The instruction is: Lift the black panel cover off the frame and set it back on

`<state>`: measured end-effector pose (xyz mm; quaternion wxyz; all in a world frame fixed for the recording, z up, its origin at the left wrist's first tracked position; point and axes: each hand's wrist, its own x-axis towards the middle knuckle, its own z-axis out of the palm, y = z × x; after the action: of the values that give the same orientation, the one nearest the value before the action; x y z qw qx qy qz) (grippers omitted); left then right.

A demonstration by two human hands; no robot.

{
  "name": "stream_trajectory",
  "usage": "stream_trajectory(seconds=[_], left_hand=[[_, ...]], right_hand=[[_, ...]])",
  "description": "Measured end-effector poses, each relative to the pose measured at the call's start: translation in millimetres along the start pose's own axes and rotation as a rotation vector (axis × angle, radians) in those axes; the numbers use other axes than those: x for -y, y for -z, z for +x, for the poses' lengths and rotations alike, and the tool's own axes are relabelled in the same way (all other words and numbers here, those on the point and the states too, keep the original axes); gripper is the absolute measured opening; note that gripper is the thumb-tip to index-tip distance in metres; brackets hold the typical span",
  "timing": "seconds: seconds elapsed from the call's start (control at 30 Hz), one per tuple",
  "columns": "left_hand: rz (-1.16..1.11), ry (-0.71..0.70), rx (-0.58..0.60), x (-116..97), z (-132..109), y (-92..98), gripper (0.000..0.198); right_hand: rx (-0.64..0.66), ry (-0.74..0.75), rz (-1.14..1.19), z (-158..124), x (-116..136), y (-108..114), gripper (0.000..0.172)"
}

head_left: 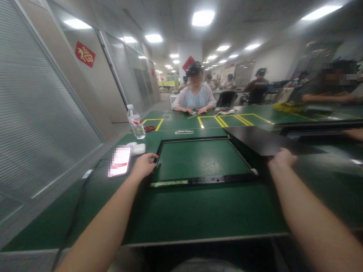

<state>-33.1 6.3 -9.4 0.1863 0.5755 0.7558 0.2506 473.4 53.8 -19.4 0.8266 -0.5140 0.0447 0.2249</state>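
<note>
A thin black rectangular frame (pixel 195 139) lies on the green table, and its open middle shows the tabletop. At its left side, my left hand (pixel 145 164) has fingers and thumb closed on the edge. My right hand (pixel 283 158) grips the near edge of a dark flat panel (pixel 255 139). That panel is tilted and raised beside the frame's right side; its far left corner comes close to the frame's back right corner. A small whitish piece (pixel 254 171) sits at the frame's front right corner. My right fingertips are partly hidden by the panel.
Left of the frame are a lit phone (pixel 120 160), a white case (pixel 138 149), a water bottle (pixel 136 122) and red-handled scissors (pixel 150 128). Yellow tape (pixel 221 121) marks the green table (pixel 210 215). A person (pixel 194 96) sits opposite; another person's hand (pixel 354 133) is at right.
</note>
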Motion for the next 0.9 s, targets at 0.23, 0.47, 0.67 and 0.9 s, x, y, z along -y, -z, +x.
stream_trajectory(seconds=[0.23, 0.47, 0.67, 0.9], left_hand=[[0.022, -0.002, 0.011, 2.9, 2.7, -1.3, 0.044], [0.042, -0.016, 0.004, 1.9, 1.2, -0.6, 0.045], [-0.023, -0.038, -0.021, 3.2, 0.9, -0.9, 0.044], [-0.003, -0.058, -0.049, -1.4, -1.7, 1.3, 0.039]], right_hand=[[0.026, -0.021, -0.076, -4.1, -10.0, 1.1, 0.037], [-0.012, -0.078, -0.123, -8.2, -8.7, 1.5, 0.048], [0.024, -0.118, -0.004, -15.6, 0.9, 1.1, 0.049], [0.057, -0.048, 0.069, -12.8, 1.7, 1.4, 0.041]])
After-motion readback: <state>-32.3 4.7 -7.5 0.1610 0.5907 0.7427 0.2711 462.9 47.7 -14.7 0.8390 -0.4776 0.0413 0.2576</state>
